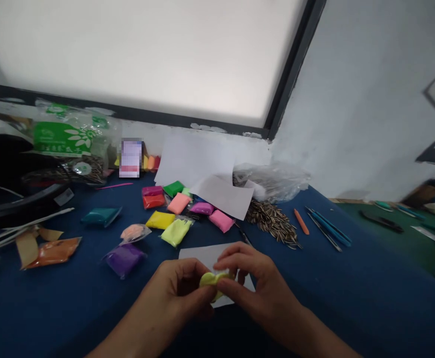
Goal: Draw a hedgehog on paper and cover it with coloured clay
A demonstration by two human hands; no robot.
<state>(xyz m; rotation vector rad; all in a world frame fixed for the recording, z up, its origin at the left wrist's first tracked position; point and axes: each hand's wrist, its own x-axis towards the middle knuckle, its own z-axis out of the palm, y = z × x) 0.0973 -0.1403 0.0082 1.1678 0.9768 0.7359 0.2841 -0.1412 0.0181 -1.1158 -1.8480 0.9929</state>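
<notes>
Left hand (180, 286) and right hand (256, 276) were found nearest the camera, both engaged on one lime lump (208, 279). Grip was narrow on each side: the left thumb and fingers pinched the lump's left end, while the right thumb pressed its other end, with the right fingers curled close above. The lump was held between the hands, over a white paper (193, 252) on the blue table (314, 308).

Beyond the paper lay a lime packet (177, 232), with a yellow packet (160, 220) just beside it. A purple packet (124, 259) lay to the left, near the left hand. To the right, a seed pile (273, 223) spread beside an orange stick (301, 222); blue tweezers (329, 227) lay farther right. A seed bag (66, 139) stood at the far left.
</notes>
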